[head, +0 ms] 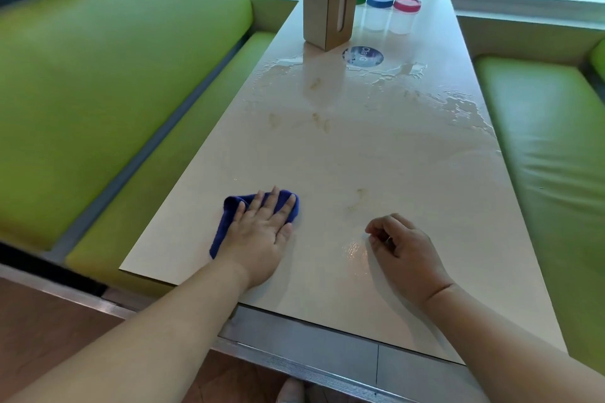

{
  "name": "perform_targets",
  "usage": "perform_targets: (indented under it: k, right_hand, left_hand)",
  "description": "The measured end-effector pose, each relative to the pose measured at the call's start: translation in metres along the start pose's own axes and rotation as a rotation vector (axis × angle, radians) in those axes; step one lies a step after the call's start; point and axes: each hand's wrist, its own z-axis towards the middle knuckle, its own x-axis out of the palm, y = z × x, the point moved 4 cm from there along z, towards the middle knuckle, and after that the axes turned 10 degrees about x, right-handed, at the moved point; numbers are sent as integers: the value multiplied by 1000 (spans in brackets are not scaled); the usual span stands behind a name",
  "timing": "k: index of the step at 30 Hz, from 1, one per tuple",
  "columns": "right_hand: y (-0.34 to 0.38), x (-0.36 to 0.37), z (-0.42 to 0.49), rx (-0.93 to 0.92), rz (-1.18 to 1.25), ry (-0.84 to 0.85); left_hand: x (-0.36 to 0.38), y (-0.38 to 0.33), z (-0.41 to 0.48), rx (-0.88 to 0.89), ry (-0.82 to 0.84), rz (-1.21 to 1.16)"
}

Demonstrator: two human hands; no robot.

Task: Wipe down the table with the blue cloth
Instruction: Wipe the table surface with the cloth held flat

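Pressing down with straight fingers, the left grip (pixel 258 232) pins the blue cloth (pixel 229 211) at the near-left of the surface (pixel 393 167). The wet streaks (pixel 465 108) lie ahead and rightward. The right grip (pixel 406 250), loosely curled, holds nothing and sits well apart from the cloth.

Person: two bare arms, one shoe tip in frame
Left hand (pixel 262 232) and right hand (pixel 406 249) bare, both forearms bare all the way back to the frame's bottom corners; small glint on a right-hand finger, maybe a ring, too small to confirm; pale, light-coloured shoe toe (pixel 289 391) shows just below the table's (pixel 360 157) near edge
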Motion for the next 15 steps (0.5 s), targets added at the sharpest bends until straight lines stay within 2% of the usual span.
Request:
perform_targets:
  k: [3,9,15]
  right_hand:
    - [-1,0,0,5,3,9]
    - [-2,2,1,15,-6,8]
    - [-4,5,1,-20,-23,20]
  left_hand:
    - [1,16,-17,46,-25,3]
    - [-13,15,18,-84,-13,-27]
    - [-1,-10,18,140,41,-42]
